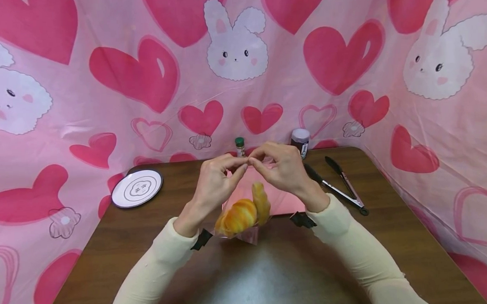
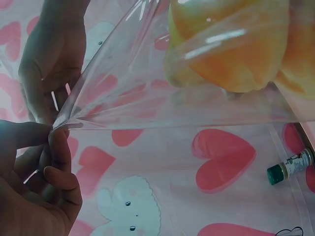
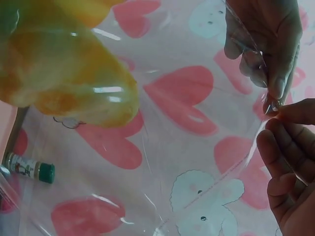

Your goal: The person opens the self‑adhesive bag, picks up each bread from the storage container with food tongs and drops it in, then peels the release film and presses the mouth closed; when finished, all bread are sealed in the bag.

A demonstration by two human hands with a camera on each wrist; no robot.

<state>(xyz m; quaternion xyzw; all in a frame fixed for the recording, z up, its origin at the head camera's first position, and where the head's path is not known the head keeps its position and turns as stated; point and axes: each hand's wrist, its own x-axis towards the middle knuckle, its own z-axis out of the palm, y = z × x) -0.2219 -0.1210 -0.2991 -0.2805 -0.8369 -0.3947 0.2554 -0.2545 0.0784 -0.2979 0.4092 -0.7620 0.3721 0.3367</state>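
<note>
A clear plastic bag [image 2: 113,110] hangs from both hands above the table, its top gathered to a point. Inside it are a croissant-like bread roll [image 1: 241,216] and a longer, paler bread piece [image 1: 261,204]. My left hand [image 1: 215,182] pinches the gathered top between thumb and forefinger. Fingertip to fingertip with it, my right hand [image 1: 283,168] pinches the same spot. Both wrist views show the film stretching down from the pinched corner to the bread [image 3: 74,73].
Behind the bag lies a pink board [image 1: 285,203]. A white plate [image 1: 120,194] is at the left, black-handled tongs [image 1: 337,189] at the right. A green-capped bottle [image 1: 239,145] and a dark jar with a pale lid [image 1: 300,139] stand at the table's back edge.
</note>
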